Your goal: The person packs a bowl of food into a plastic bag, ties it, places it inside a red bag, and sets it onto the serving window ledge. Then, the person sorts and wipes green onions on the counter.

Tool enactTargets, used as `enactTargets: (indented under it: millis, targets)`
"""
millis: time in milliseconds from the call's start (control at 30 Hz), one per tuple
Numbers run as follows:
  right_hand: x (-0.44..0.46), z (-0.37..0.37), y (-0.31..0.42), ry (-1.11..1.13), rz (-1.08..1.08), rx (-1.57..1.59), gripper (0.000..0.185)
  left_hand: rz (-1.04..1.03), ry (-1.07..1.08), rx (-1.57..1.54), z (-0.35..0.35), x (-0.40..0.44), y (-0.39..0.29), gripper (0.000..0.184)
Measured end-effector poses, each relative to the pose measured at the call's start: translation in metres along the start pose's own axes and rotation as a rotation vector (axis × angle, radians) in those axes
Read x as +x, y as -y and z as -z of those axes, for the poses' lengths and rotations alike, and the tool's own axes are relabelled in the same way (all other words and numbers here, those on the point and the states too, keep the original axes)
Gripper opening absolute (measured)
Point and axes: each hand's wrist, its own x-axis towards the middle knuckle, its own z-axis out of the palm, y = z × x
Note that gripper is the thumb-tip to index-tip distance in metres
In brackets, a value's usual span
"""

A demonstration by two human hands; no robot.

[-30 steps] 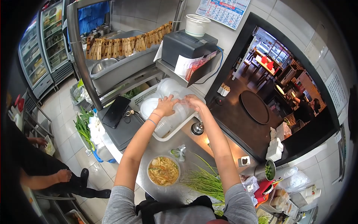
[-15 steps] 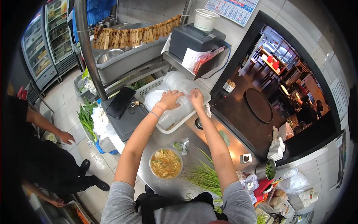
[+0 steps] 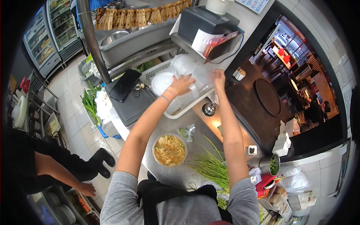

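Note:
My left hand [image 3: 181, 85] lies with spread fingers on clear plastic lids and containers [image 3: 184, 64] in a white perforated basket [image 3: 153, 71]. At the basket's right side, my right hand [image 3: 217, 78] has its fingers bent against a clear plastic piece; its edges are blurred, so the hold is hard to make out. A round bowl of noodle soup [image 3: 170, 150] stands on the steel counter nearer my body. Beside it lie a small knotted plastic bag with greens [image 3: 186, 132] and long green stalks [image 3: 210, 167].
A bell [image 3: 208, 109] stands right of the basket, a phone [image 3: 130, 85] on a dark box to its left. Beyond the pass window's ledge lies a round tray [image 3: 267, 97]. At the lower left is another person's arm [image 3: 62, 171].
My right hand has moved right, away from my left hand, with clear plastic at its fingers. The view has shifted, and the other person at the left has moved closer.

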Motion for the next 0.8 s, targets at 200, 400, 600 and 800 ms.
enactTargets:
  millis: [200, 400, 600, 800]
  targets:
    - [-0.036, 0.029, 0.038, -0.243, -0.189, 0.611, 0.025, -0.168, -0.396, -0.127, 0.029, -0.043, -0.018, 0.056]
    - [-0.179, 0.049, 0.01, 0.266, -0.462, 1.025, 0.028, 0.073, -0.602, -1.023, 0.044, -0.183, -0.042, 0.028]
    - [-0.314, 0.008, 0.02, 0.217, -0.691, 0.696, 0.027, 0.446, -0.345, -1.249, -0.058, -0.274, -0.048, 0.041]
    - [-0.331, -0.024, 0.012, 0.175, -0.689, 0.461, 0.022, 0.65, -0.301, -1.575, -0.069, -0.294, -0.061, 0.058]
